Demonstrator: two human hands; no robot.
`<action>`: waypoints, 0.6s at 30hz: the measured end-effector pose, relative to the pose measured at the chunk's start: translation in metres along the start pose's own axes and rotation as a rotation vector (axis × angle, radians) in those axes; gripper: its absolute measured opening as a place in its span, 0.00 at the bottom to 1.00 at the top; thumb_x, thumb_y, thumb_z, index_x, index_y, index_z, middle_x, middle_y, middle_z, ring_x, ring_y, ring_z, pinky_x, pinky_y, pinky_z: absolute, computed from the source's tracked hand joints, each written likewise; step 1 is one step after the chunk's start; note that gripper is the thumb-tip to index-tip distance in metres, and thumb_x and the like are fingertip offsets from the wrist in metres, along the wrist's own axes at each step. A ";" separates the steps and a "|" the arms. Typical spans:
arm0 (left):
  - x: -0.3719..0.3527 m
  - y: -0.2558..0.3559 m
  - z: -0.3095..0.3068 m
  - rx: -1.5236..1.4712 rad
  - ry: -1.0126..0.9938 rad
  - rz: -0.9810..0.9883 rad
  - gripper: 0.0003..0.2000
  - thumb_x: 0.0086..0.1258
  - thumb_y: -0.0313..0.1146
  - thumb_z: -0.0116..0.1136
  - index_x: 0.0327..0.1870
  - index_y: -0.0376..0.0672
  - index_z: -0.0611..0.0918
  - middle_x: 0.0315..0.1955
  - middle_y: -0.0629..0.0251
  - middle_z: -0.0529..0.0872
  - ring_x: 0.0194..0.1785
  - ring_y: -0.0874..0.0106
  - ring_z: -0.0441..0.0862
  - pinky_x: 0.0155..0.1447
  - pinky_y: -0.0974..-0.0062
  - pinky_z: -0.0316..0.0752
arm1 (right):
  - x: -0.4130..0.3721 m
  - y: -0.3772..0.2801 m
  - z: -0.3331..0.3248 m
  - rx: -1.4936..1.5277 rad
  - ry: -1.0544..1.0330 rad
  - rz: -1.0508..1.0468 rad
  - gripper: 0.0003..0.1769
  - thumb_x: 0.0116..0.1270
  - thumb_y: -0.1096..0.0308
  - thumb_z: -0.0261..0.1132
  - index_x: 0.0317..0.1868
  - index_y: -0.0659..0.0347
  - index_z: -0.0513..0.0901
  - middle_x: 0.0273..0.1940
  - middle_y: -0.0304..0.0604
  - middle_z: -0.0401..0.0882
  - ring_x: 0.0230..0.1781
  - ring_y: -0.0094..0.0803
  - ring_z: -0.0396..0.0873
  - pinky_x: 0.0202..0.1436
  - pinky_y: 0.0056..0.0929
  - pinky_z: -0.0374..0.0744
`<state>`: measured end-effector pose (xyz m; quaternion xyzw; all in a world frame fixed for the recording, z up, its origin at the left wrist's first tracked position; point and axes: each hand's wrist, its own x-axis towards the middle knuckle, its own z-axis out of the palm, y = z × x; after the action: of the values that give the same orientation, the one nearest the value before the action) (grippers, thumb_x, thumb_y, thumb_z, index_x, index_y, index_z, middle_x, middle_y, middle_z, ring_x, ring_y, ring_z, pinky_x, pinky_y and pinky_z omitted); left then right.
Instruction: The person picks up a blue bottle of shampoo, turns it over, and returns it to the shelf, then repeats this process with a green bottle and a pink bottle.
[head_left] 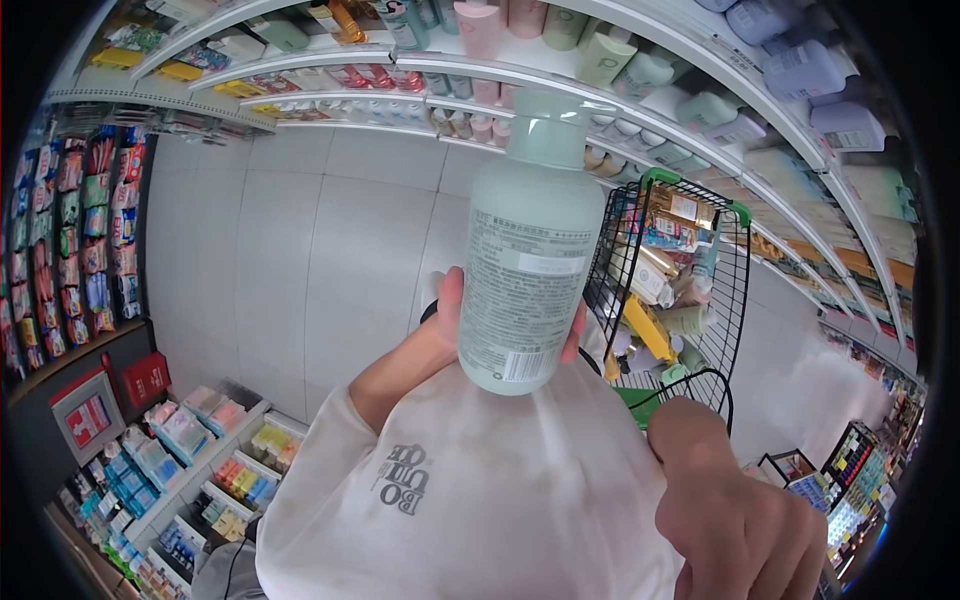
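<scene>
In the middle of the head view, my left hand (452, 308) is wrapped round a pale green pump bottle (525, 280). The bottle stands nearly upright in front of my chest, its back label with small print and a barcode facing me. Some of my fingers are hidden behind it. My right hand (740, 520) is large and close to the camera at the lower right, with bent fingers held together. The inside of that hand is out of sight, so anything in it is hidden.
A black wire shopping cart (735, 290) with green corners, holding several packages and bottles, stands right of the bottle. Shelves (600, 85) of bottles curve along the top and right. Hanging packets (95, 220) line the left, above a low display (190, 470). Grey tiled floor (280, 230) lies between.
</scene>
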<state>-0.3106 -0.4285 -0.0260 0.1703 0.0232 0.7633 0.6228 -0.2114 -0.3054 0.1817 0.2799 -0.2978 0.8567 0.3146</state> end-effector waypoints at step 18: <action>0.001 0.002 0.000 -0.055 -0.125 -0.001 0.55 0.50 0.80 0.50 0.70 0.42 0.60 0.54 0.46 0.74 0.50 0.55 0.79 0.54 0.60 0.73 | 0.009 0.008 -0.016 -0.116 -0.366 0.086 0.22 0.61 0.86 0.51 0.11 0.55 0.65 0.12 0.36 0.69 0.20 0.23 0.79 0.60 0.30 0.81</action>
<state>-0.3125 -0.4276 -0.0249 0.2003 -0.0366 0.7512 0.6279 -0.2278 -0.2961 0.1742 0.3996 -0.4103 0.7856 0.2340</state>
